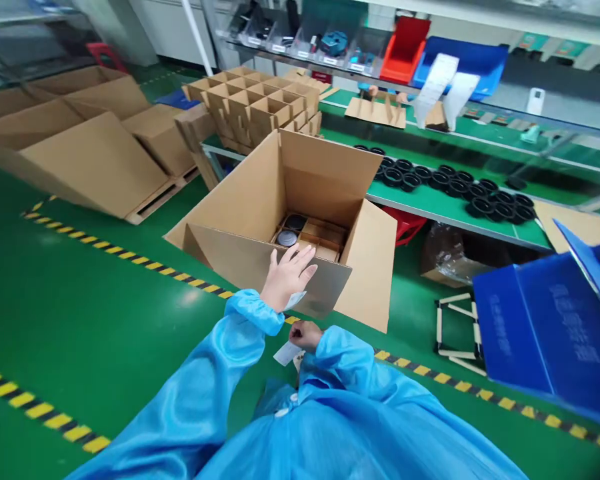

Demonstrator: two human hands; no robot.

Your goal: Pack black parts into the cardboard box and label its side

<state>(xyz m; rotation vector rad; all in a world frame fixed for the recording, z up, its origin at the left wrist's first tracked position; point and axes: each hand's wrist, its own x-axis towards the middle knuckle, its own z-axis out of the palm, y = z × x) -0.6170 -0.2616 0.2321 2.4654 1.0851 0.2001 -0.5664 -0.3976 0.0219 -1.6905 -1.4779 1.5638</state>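
**A:** Left hand (pixel 287 277)?

**B:** Spread wide, fingers apart, palm against the near flap (pixel 230 267) of the cardboard carton (pixel 325 170), right at the carton's front edge.

**A:** And the right hand (pixel 305 335)?

**B:** Curled, just below that flap, with a white slip (pixel 287 353) poking out beside it. Pinched or merely touched: no telling, with the fingers half hidden by the blue gown sleeve (pixel 340 357).

**A:** Where in the carton, those round dark pieces (pixel 295 222)?

**B:** Deep inside, two of them, toward the left side of the carton's floor, next to a cardboard divider (pixel 325 233). Toward the right corner, no piece in sight, though the flap blocks part of the view.

**A:** Step in hand?

**B:** Packing, by the look of it: flaps up, pieces low in the carton, both hands outside the opening.

**A:** Next need?

**B:** Probably a free right hand, and the near flap kept clear of the opening.

**A:** Nearby?

**B:** Black rings (pixel 450 183) in rows along the green workbench (pixel 430 213), stacked cardboard grids (pixel 250 100) past the carton's far edge, a blue corrugated board (pixel 545 327) off to the right.
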